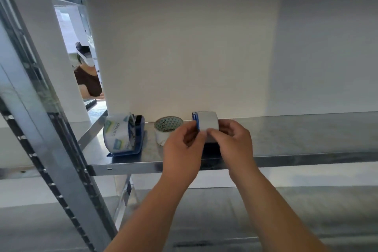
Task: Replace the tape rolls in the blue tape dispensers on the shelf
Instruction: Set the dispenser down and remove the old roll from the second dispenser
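Observation:
Two blue tape dispensers stand on the metal shelf (306, 129). The left dispenser (131, 149) carries a clear tape roll (115, 133) with printed labels. The right dispenser (195, 121) holds a white tape roll (208, 122). My left hand (184, 149) pinches that roll's near left side. My right hand (235, 143) grips it from the right, fingertips meeting at the roll's front. The dispenser's base is mostly hidden behind my hands. A loose white tape roll (166, 130) with a patterned core lies flat between the two dispensers.
A slanted metal upright (51, 129) with holes frames the shelf's left end. A white panel (184, 57) backs the shelf. Another person (86, 73) is visible through the gap at left. A lower shelf (266, 210) lies beneath my forearms.

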The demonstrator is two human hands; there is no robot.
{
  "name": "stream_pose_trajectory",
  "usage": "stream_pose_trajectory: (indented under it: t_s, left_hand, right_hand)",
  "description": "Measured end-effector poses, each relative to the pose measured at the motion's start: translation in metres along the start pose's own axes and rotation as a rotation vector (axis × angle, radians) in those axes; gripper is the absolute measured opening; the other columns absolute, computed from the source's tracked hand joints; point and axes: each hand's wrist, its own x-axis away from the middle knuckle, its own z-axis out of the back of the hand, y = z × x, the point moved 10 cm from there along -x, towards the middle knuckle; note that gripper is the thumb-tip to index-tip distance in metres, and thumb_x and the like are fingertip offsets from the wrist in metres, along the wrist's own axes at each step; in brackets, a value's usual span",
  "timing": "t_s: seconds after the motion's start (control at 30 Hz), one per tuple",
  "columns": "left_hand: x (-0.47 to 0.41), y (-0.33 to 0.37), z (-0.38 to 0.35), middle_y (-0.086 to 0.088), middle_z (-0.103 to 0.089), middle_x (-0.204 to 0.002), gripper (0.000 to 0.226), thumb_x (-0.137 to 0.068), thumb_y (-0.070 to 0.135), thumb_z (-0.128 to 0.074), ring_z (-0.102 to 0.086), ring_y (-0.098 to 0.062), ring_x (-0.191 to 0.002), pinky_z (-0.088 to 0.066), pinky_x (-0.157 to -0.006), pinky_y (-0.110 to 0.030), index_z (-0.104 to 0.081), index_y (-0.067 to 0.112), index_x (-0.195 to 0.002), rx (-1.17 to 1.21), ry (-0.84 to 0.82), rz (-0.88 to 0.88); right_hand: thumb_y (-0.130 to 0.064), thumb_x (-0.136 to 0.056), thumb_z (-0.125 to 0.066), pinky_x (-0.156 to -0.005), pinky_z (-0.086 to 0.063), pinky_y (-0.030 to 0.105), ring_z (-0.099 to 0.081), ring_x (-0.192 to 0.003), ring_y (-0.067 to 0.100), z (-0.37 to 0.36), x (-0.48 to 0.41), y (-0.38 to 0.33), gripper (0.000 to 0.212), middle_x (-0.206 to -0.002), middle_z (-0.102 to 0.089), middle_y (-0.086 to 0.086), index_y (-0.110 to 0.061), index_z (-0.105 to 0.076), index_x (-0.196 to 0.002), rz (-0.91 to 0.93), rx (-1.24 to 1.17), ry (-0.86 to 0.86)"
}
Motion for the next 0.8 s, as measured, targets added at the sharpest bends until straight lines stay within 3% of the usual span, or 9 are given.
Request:
stream_pose_trajectory:
  t_s: [0.2,0.3,0.47,0.6,0.7,0.8]
  left_hand:
    - [-0.006,-0.007,-0.006,0.029,-0.076,-0.091,0.028,-0.096,0.018,-0.07,-0.07,0.013,-0.088,-0.049,-0.072,-0.002,-0.067,0.045,-0.096,0.084,-0.002,-0.025]
    - [-0.011,-0.006,-0.008,0.023,-0.075,-0.086,0.027,-0.097,0.022,-0.068,-0.067,0.013,-0.082,-0.047,-0.068,-0.002,-0.067,0.047,-0.086,0.028,-0.016,-0.042]
    - [-0.016,-0.009,-0.012,0.01,-0.072,-0.082,0.023,-0.101,0.027,-0.062,-0.061,0.013,-0.075,-0.046,-0.066,-0.005,-0.065,0.038,-0.082,-0.038,-0.028,-0.02]
    - [-0.02,-0.015,-0.016,0.01,-0.075,-0.086,0.017,-0.1,0.021,-0.065,-0.066,0.012,-0.076,-0.048,-0.065,-0.005,-0.068,0.034,-0.089,0.034,-0.059,0.059]
    - [-0.027,-0.015,-0.011,0.013,-0.078,-0.08,0.019,-0.1,0.02,-0.065,-0.071,0.003,-0.075,-0.053,-0.066,-0.012,-0.071,0.033,-0.088,0.056,-0.029,0.108]
    - [-0.037,-0.013,-0.01,0.003,-0.079,-0.082,0.019,-0.1,0.014,-0.064,-0.073,-0.017,-0.08,-0.061,-0.074,-0.033,-0.074,0.022,-0.086,0.079,-0.029,0.163]
  right_hand:
    - [-0.029,-0.083,-0.082,-0.075,-0.059,0.028,-0.075,-0.085,0.01,0.005,-0.001,0.0,0.004,-0.083,-0.079,-0.012,-0.028,-0.08,-0.086,-0.02,0.065,-0.012]
    - [-0.027,-0.085,-0.082,-0.081,-0.062,0.033,-0.076,-0.086,0.012,0.003,0.002,-0.003,0.003,-0.086,-0.081,-0.009,-0.027,-0.082,-0.087,-0.001,0.073,-0.039]
    - [-0.026,-0.088,-0.08,-0.081,-0.062,0.028,-0.075,-0.084,0.004,0.002,0.002,-0.004,0.008,-0.086,-0.08,-0.016,-0.033,-0.079,-0.083,0.021,0.097,-0.076]
    - [-0.032,-0.089,-0.079,-0.074,-0.059,0.02,-0.075,-0.087,0.005,0.002,0.001,-0.004,0.008,-0.091,-0.081,-0.011,-0.027,-0.08,-0.095,0.061,0.086,-0.104]
    - [-0.036,-0.084,-0.084,-0.079,-0.059,0.019,-0.074,-0.091,0.001,-0.005,0.004,-0.004,0.026,-0.098,-0.08,-0.014,-0.027,-0.077,-0.107,0.093,0.157,-0.166]
    - [-0.027,-0.082,-0.086,-0.085,-0.057,0.016,-0.069,-0.09,-0.003,-0.008,0.009,-0.004,0.03,-0.099,-0.072,-0.025,-0.038,-0.068,-0.104,0.182,0.336,-0.153]
